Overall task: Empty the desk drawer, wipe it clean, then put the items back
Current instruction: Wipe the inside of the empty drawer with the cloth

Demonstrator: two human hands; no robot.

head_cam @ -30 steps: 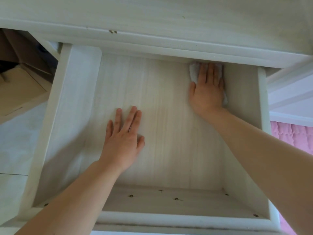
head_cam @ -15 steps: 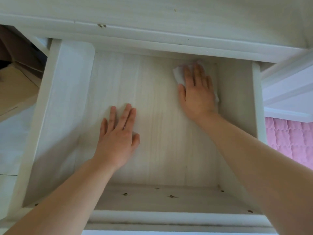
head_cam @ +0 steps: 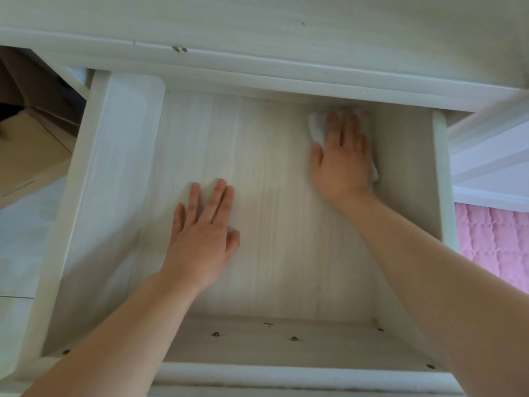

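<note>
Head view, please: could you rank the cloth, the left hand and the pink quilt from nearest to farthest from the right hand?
1. Cloth: pressed under the right hand, far right corner of the drawer.
2. Left hand: flat on the drawer floor, to the left.
3. Pink quilt: outside the drawer, far right.

Pale wood, white cloth, pink quilt

The drawer [head_cam: 120, 196] was whitewashed, its floor showing faint vertical grain in cream and beige. The wipe [head_cam: 317, 127] under the right hand [head_cam: 342, 164] was plain white. A quilt [head_cam: 492, 239] at the right edge was pink with a stitched, puffed pattern.
</note>
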